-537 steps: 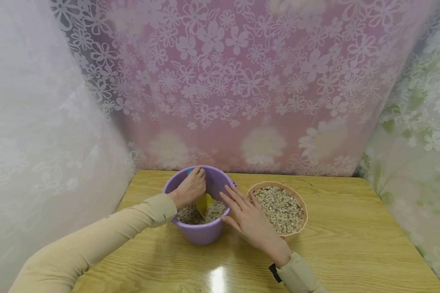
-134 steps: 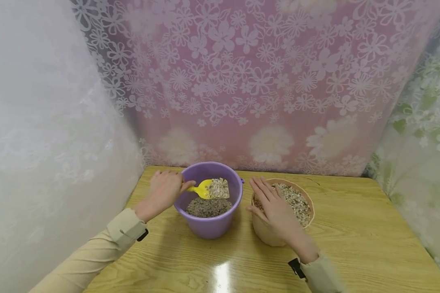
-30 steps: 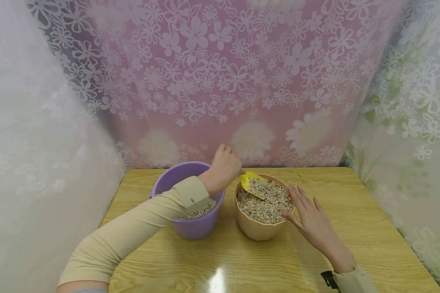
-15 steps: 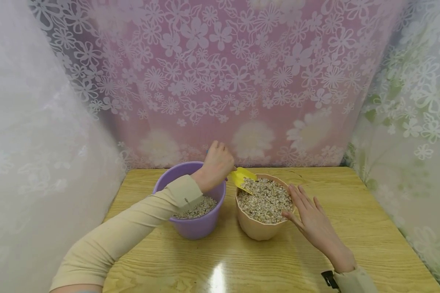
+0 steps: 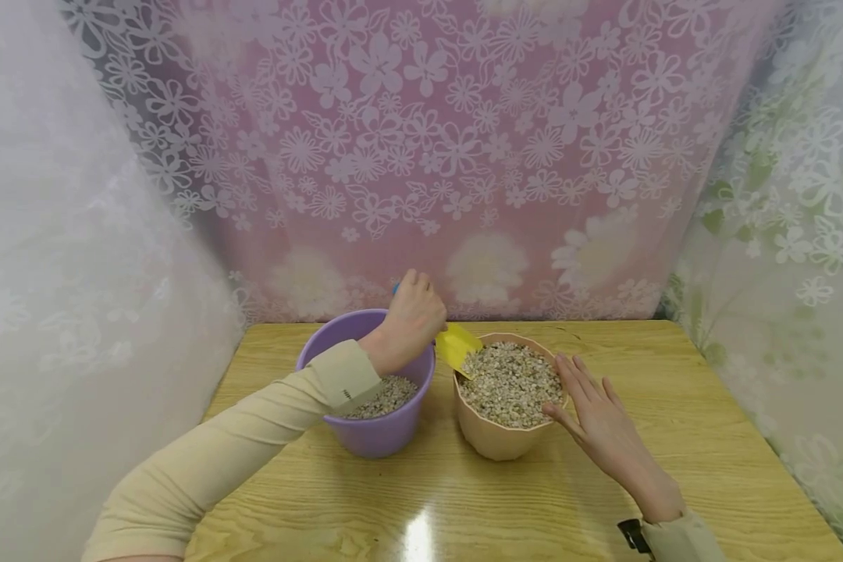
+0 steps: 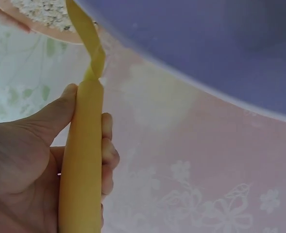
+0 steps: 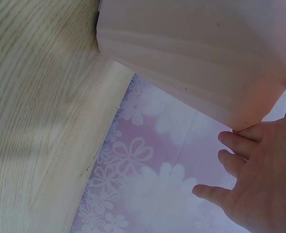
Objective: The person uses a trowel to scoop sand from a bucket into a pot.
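Observation:
My left hand (image 5: 410, 316) grips the yellow handle of a scoop (image 6: 82, 160), fingers and thumb wrapped round it in the left wrist view. The scoop's yellow blade (image 5: 457, 347) tilts down over the left rim of a peach-coloured pot (image 5: 495, 437). Pale mixed gravel (image 5: 513, 386) fills that pot close to its rim. My right hand (image 5: 607, 429) rests its straight fingers against the pot's right side. Beneath my left forearm stands a purple bucket (image 5: 375, 441) with similar gravel (image 5: 393, 394) low inside, partly hidden by the sleeve.
Both containers stand on a wood-grain table (image 5: 534, 507). A pink flowered curtain (image 5: 407, 156) hangs behind the table's back edge. White sheeting (image 5: 77, 312) closes the left side, and a green-patterned sheet (image 5: 787, 273) the right.
Over the last second, the scoop has drawn back left and tipped, and the gravel on its blade has slid into the peach pot. My right hand has stayed at the pot's side.

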`<act>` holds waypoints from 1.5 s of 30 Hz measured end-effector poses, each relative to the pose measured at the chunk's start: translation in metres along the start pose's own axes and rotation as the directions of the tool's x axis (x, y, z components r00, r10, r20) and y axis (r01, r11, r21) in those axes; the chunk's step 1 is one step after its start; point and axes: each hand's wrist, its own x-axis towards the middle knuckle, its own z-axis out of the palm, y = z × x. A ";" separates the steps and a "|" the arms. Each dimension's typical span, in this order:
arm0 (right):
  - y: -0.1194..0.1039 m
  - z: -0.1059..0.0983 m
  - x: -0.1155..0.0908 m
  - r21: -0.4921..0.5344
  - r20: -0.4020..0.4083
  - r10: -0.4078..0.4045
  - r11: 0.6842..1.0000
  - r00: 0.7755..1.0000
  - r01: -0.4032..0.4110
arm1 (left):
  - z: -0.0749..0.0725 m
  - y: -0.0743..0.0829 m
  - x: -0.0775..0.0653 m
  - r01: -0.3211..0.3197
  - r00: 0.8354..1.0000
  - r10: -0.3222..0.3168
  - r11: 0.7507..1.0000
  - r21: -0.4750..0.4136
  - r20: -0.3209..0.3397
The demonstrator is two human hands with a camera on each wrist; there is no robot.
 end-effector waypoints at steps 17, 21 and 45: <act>-0.001 -0.001 0.000 -0.007 0.003 -0.004 1.000 1.000 0.004 | -0.004 -0.016 -0.024 0.102 0.984 -0.090 0.992 0.078 -0.151; -0.001 0.001 0.001 -0.007 0.007 -0.012 1.000 1.000 0.012 | 0.006 -0.027 -0.037 0.169 0.969 -0.173 0.985 -0.037 -0.178; -0.091 0.029 0.057 -0.089 -0.069 -0.335 0.940 0.940 0.329 | 0.066 -0.063 -0.103 0.273 0.962 -0.269 0.959 0.073 -0.057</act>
